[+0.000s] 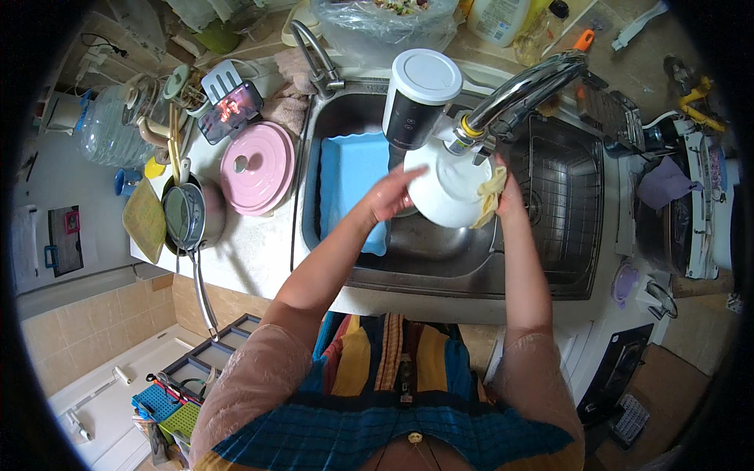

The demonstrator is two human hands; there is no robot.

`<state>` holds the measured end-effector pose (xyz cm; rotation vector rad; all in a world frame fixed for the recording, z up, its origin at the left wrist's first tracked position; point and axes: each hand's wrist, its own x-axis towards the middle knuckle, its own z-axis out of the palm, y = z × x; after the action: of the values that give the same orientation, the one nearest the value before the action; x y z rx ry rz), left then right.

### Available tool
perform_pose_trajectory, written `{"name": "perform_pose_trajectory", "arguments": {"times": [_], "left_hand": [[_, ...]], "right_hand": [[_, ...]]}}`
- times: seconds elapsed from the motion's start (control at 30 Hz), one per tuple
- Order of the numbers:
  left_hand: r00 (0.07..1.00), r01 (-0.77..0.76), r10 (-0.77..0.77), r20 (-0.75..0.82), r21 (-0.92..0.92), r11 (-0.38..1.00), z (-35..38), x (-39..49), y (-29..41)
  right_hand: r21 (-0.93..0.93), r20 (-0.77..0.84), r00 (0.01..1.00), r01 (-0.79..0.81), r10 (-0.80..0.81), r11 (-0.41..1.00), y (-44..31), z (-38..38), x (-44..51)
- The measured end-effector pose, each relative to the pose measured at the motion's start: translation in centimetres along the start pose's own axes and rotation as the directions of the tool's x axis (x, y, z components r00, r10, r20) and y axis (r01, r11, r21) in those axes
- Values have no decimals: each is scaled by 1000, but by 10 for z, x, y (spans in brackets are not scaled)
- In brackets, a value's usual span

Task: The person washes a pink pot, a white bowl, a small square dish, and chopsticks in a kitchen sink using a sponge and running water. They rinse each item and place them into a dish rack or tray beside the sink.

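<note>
My left hand (390,191) grips the left rim of a white plate or shallow bowl (450,197), whose underside faces up. At its right edge my right hand (510,187) presses a pale yellow cloth (490,197) against it. The dish is held above the left basin of a stainless steel sink (436,253), under the chrome faucet (511,94). A black and white water filter (419,97) is fixed to the faucet and covers part of the view of the dish. On the left side of that basin lies a light blue wavy-edged tray (353,176).
Left of the sink are a pink pot lid (257,168), a propped phone (231,112) and a saucepan (209,215) with its handle past the counter edge. A wire rack (559,176) sits in the right basin. Behind stand a plastic-bagged container (383,29) and a detergent bottle (498,20).
</note>
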<state>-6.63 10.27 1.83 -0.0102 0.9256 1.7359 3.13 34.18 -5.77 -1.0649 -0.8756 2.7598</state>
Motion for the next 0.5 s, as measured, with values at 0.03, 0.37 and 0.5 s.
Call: {"name": "perform_pose_trajectory", "arguments": {"times": [0.03,0.37,0.5], "left_hand": [[993,50,-38,-116,95,994,9,-7,-7],[993,-76,77,-86,14,997,4,-17,-28],[992,-51,52,-112,11,999,-4,-14,-36]], "right_hand": [[9,-5,999,-53,53,999,2,3,-3],[-586,243,876,474,-416,657,26,34,-32],[-790,498,782,587,-374,176,37,58,-47]]}}
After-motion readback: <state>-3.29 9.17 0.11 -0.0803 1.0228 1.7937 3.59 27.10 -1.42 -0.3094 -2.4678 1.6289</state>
